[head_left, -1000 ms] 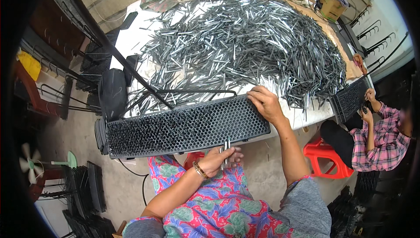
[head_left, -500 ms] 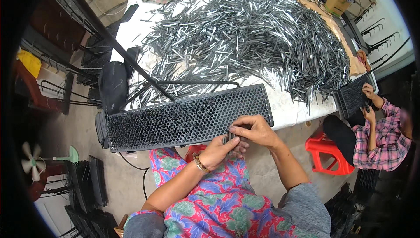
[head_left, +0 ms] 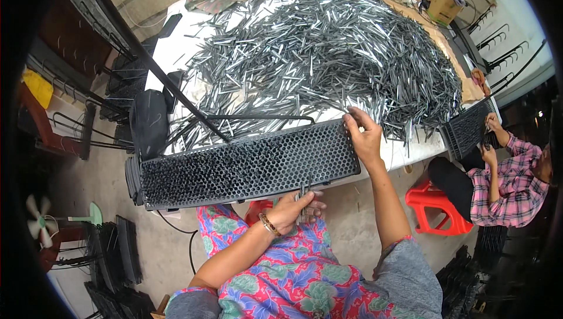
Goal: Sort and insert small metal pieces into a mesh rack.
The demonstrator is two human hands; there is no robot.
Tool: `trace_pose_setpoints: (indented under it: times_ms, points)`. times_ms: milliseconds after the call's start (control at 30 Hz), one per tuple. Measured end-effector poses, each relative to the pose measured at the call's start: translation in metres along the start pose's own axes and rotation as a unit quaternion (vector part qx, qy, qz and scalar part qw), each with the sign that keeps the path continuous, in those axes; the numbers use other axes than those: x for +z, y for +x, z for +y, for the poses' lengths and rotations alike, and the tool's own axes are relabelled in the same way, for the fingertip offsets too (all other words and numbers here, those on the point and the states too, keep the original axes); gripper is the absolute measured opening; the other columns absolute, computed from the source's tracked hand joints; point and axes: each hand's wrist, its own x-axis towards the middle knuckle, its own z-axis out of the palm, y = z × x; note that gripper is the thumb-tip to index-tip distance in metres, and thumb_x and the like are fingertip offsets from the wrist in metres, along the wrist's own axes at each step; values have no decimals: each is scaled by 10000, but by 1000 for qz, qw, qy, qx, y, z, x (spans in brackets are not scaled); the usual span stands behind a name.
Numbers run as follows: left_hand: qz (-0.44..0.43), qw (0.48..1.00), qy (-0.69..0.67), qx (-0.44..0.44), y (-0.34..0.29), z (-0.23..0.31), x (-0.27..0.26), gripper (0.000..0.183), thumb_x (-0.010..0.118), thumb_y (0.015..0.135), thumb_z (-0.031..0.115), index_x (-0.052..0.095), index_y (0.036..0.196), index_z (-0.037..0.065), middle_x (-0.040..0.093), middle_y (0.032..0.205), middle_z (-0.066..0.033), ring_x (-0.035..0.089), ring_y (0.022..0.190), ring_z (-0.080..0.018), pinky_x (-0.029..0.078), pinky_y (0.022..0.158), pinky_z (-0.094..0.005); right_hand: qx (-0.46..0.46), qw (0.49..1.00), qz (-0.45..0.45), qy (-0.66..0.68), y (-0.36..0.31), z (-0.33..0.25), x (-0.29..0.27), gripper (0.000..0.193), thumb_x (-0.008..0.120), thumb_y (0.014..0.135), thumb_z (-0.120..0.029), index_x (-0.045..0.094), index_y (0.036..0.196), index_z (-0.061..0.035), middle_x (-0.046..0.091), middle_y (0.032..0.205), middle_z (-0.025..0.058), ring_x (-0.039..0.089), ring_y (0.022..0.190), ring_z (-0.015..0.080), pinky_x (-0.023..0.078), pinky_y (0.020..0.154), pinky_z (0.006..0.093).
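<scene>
A long black tray (head_left: 319, 152) full of round holes lies across the near edge of the table. Toward its left, many holes bristle with dark upright pieces; on the right the holes look bare. Below its near edge, my left hand (head_left: 287, 210) is closed around a small bundle of thin dark strips (head_left: 303, 193). My right hand (head_left: 366, 140) is at the tray's far right corner, thumb and forefinger close together beside the strip pile (head_left: 328, 43). Whatever lies between those fingertips, I cannot make out.
A black bar (head_left: 146, 55) slants over the tray's far edge. On the right, another person (head_left: 507, 181) works at a similar tray (head_left: 466, 128) near a red stool (head_left: 434, 204). A fan (head_left: 41, 219) and dark racks stand at the left.
My right hand has left the left hand and moved up and right to the tray's far right corner. The left hand still holds its bundle. The view has shifted slightly.
</scene>
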Motion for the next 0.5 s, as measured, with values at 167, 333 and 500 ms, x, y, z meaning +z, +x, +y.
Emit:
trace_pose_setpoints:
  times_ms: [167,333,500]
  points:
    - [-5,999,-25,24,6,-8,-10,322,459,987,226,535,1176,-25,637,1048,-113,623,859,-155,539,719,-276,-92,993,21,-75,1,12,6,238,663,848,-78,645,1069,8,685,883,119,646,731,152,507,651,264]
    - [-5,998,-52,43,4,-8,-8,315,463,984,193,526,1164,-57,625,1076,-149,630,937,-194,551,791,-311,-166,975,30,-147,-3,10,9,216,676,822,-71,654,1027,-4,679,885,130,640,756,233,493,685,318]
    - [-13,998,-60,31,5,-5,-10,322,465,982,198,523,1168,-59,620,1094,-164,629,986,-228,552,825,-333,-232,944,7,-233,-3,10,9,189,681,801,-86,656,972,-11,662,925,124,609,828,289,451,754,360]
